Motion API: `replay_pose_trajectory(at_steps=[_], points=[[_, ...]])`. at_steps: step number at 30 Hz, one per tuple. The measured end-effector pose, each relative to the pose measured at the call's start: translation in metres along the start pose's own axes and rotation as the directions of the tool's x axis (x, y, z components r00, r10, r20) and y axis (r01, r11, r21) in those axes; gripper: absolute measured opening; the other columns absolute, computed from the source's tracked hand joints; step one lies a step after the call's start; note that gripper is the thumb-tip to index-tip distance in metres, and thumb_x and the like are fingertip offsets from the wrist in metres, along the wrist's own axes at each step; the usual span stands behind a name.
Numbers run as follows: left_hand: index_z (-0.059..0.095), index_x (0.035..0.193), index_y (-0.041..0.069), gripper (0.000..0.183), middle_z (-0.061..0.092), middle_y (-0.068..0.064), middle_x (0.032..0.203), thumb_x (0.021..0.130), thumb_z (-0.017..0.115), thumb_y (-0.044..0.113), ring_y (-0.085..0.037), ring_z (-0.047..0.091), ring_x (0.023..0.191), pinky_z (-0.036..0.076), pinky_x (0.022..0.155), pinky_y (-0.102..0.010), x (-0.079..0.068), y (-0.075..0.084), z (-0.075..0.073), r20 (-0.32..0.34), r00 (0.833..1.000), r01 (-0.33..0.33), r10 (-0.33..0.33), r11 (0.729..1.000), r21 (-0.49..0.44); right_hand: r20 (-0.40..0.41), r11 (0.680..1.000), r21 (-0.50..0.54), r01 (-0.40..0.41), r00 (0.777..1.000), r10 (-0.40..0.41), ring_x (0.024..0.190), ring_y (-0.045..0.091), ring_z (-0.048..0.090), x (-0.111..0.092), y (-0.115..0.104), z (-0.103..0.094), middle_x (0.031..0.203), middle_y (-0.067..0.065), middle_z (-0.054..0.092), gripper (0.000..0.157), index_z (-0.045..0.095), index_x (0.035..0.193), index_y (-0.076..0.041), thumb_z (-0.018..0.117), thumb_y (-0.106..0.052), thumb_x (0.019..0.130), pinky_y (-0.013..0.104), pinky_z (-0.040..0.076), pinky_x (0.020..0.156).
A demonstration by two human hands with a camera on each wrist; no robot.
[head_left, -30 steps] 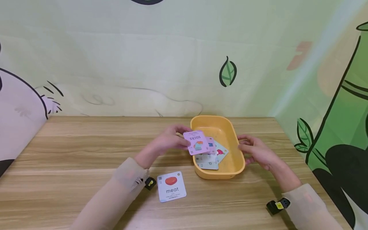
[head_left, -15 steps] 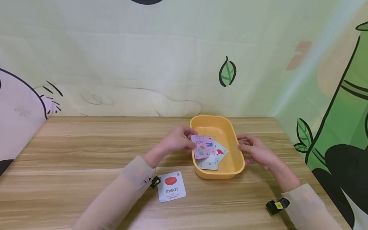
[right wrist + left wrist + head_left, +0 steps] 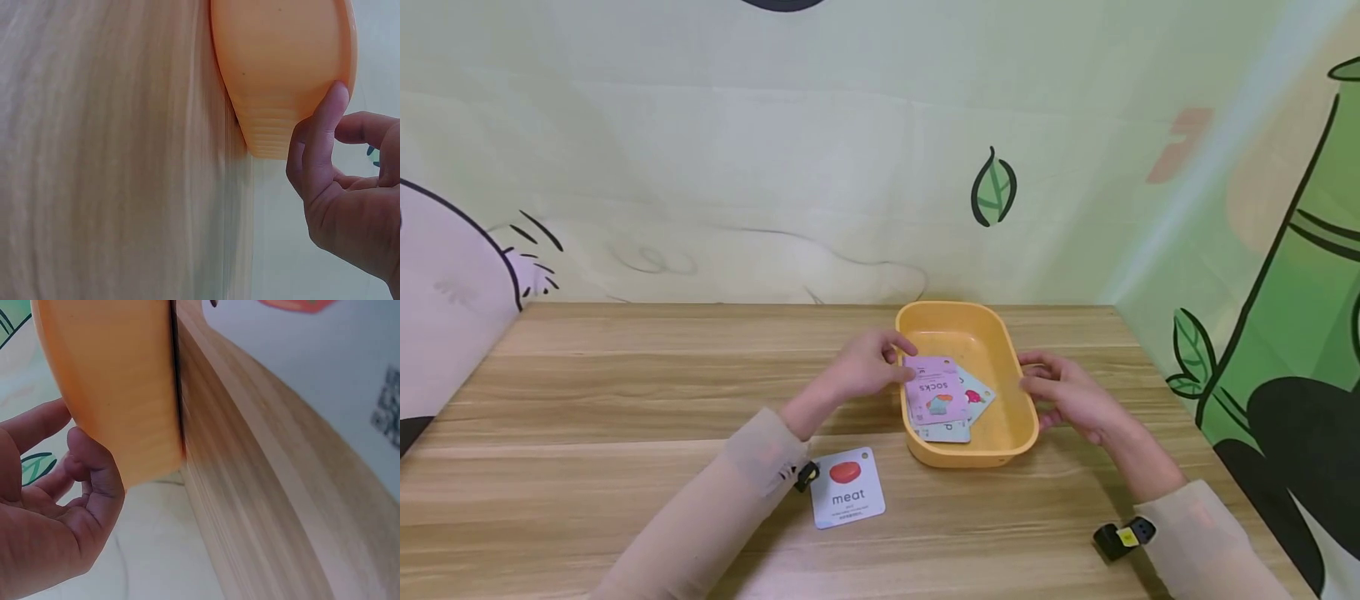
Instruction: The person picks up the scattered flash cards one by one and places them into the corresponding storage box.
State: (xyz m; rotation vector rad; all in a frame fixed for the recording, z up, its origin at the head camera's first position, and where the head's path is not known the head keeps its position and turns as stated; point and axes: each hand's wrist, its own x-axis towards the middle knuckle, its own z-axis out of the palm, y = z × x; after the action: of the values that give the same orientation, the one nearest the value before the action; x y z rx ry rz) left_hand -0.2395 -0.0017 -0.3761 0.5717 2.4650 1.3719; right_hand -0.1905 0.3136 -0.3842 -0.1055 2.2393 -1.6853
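In the head view a yellow plastic basket [image 3: 952, 457] holds several picture cards toward its left side. On top lies a purple "socks" card [image 3: 938, 398], over another purple card and white ones. My left hand [image 3: 867, 365] is at the basket's left rim, with the index finger reaching over it and the thumb tip beside the socks card. In the left wrist view its other fingers bend loosely near the outer wall. My right hand [image 3: 1067, 398] touches the right rim with its fingertips. A white "meat" card [image 3: 847, 498] lies in front of the basket.
Everything stands on a wood-grain table [image 3: 625, 400]. Behind it hangs a pale green printed cloth [image 3: 700, 167], close to the basket's far end. Each wrist wears a small black camera.
The socks card has gone from the left hand down onto the cards in the basket and lies flat there. The left hand has moved slightly right to the rim; the right hand has stayed.
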Motion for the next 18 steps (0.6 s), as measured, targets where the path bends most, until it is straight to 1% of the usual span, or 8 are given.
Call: replay_pose_trajectory(at_steps=[9, 13, 18], points=[[0.069, 0.115, 0.002, 0.027, 0.057, -0.007, 0.089, 0.091, 0.077, 0.01, -0.017, 0.051, 0.074, 0.045, 0.058, -0.024, -0.007, 0.001, -0.005, -0.036, 0.999, 0.002, -0.003, 1.0, -0.023, -0.002, 1.0, -0.005, -0.003, 1.0, 0.003, 0.102, 0.024, 0.066, 0.0, 0.001, -0.001, 0.138, 0.033, 0.049, 0.057, 0.028, 0.153, 0.008, 0.052, -0.011, 0.105, 0.036, 0.061, 0.063], [0.068, 0.114, 0.004, 0.027, 0.059, -0.009, 0.094, 0.09, 0.078, 0.012, -0.019, 0.053, 0.074, 0.047, 0.059, -0.025, -0.012, 0.0, -0.009, -0.045, 0.999, -0.001, -0.001, 0.999, -0.042, -0.001, 1.0, -0.004, -0.004, 1.0, 0.004, 0.102, 0.024, 0.066, -0.001, 0.0, 0.0, 0.137, 0.033, 0.049, 0.057, 0.027, 0.153, 0.008, 0.052, -0.011, 0.105, 0.036, 0.061, 0.063], [0.066, 0.115, 0.002, 0.029, 0.059, -0.01, 0.095, 0.09, 0.077, 0.011, -0.019, 0.055, 0.073, 0.049, 0.059, -0.026, -0.018, -0.004, -0.015, -0.057, 0.998, -0.023, 0.02, 0.999, -0.041, 0.001, 1.0, -0.009, -0.004, 1.0, 0.004, 0.101, 0.023, 0.065, 0.0, 0.0, 0.0, 0.136, 0.032, 0.05, 0.057, 0.027, 0.153, 0.008, 0.052, -0.011, 0.105, 0.035, 0.061, 0.063]])
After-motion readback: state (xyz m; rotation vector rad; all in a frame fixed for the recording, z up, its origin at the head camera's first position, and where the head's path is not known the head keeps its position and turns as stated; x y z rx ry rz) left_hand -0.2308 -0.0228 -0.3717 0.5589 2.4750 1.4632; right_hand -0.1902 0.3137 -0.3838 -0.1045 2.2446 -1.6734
